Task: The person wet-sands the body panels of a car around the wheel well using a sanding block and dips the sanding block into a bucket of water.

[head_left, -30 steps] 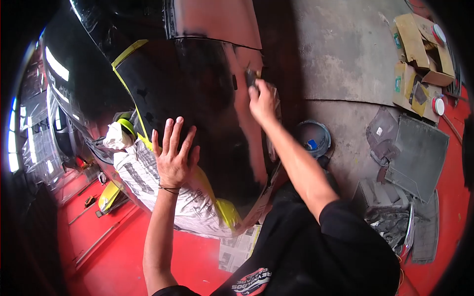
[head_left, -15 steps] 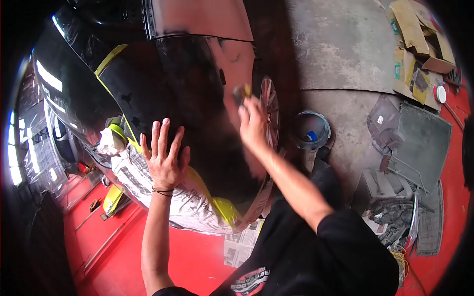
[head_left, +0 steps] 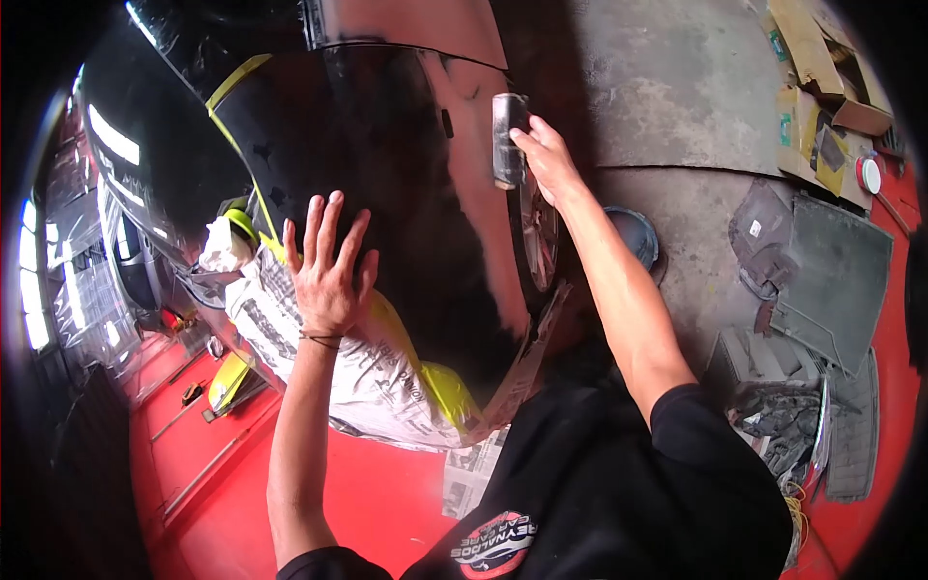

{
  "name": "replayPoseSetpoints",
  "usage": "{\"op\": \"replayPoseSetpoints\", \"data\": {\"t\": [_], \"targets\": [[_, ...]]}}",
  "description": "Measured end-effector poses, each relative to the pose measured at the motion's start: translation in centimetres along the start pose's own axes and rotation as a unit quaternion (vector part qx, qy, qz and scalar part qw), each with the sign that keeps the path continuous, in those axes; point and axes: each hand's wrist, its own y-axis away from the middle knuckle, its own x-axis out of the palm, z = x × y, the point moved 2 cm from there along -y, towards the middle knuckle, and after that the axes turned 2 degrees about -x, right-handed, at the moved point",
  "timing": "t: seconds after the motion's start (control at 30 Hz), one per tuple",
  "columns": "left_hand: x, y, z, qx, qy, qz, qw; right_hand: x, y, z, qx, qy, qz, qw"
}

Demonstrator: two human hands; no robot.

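A car's black rear panel (head_left: 416,174) has a pinkish sanded-looking band along its wheel-arch side. My left hand (head_left: 331,275) lies with fingers spread on the panel, by the edge of the masking paper (head_left: 372,391). In my right hand (head_left: 549,159) is a dark sanding block (head_left: 507,140), gripped between thumb and fingers. The block is held upright beside the panel's edge, above the wheel (head_left: 537,237); I cannot tell whether it touches the car. Yellow masking tape (head_left: 237,83) borders the panel on the left.
A dark bucket (head_left: 638,237) stands on the concrete, partly behind my right forearm. Cardboard boxes (head_left: 812,48) and dark car parts (head_left: 836,280) lie at the right. Newspaper (head_left: 471,478) rests on the red floor (head_left: 377,493) below the bumper.
My right hand has moved right and up, off the pinkish band, and the sanding block now shows its broad face. My left hand stays spread in nearly the same place.
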Motion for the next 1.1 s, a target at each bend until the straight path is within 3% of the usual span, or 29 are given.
{"op": "replayPoseSetpoints", "data": {"t": [0.07, 0.13, 0.2, 0.27, 0.3, 0.5, 0.63, 0.67, 0.73, 0.83, 0.87, 0.93, 1.0, 1.1], "targets": [[-0.2, 0.1, 0.1, 0.005, 0.002, -0.009, 1.000, -0.2, 0.1, -3.4, -0.006, -0.031, -0.028, 0.999], [0.0, 0.2, 0.0, 0.011, 0.005, -0.014, 1.000, 3.0, 3.2, -1.7, -0.025, 0.119, -0.131, 0.984], [0.3, 0.3, 0.1, 0.013, 0.007, -0.033, 0.999, 4.6, 3.4, -2.8, -0.043, 0.241, -0.124, 0.962], [0.2, 0.4, 0.0, 0.013, 0.004, -0.040, 0.999, 6.7, 4.6, -0.1, 0.008, 0.311, -0.121, 0.943], [0.2, 0.5, 0.0, 0.014, 0.007, -0.050, 0.999, 7.5, 4.7, -0.1, -0.028, 0.402, -0.168, 0.900], [0.8, 1.1, 0.1, 0.035, 0.011, -0.101, 0.994, 5.6, 5.5, -2.8, -0.147, 0.457, -0.106, 0.871], [1.3, 1.6, 0.3, 0.036, 0.004, -0.114, 0.993, 5.7, 16.6, -7.4, -0.269, 0.452, -0.079, 0.847], [1.3, 1.8, 0.3, 0.037, 0.003, -0.114, 0.993, 5.6, 18.4, -8.2, -0.232, 0.444, -0.059, 0.864], [1.4, 1.6, 0.4, 0.038, 0.004, -0.115, 0.993, 6.3, 17.0, -7.1, -0.365, 0.528, -0.125, 0.757], [1.4, 1.2, 0.5, 0.038, 0.008, -0.119, 0.992, 8.3, 9.2, -2.2, -0.255, 0.458, -0.095, 0.846], [1.4, 1.6, 0.4, 0.036, 0.009, -0.116, 0.993, 8.0, 5.8, -1.6, -0.239, 0.492, -0.104, 0.830], [1.7, 1.8, 0.4, 0.041, 0.001, -0.112, 0.993, 7.9, 5.2, -0.6, -0.209, 0.476, -0.099, 0.849], [1.7, 1.6, 0.6, 0.042, 0.000, -0.116, 0.992, 8.5, 9.5, -1.4, -0.243, 0.464, -0.075, 0.848], [1.3, 1.3, 0.5, 0.035, -0.003, -0.113, 0.993, 8.6, 13.5, -4.1, -0.351, 0.511, -0.109, 0.777]]}}
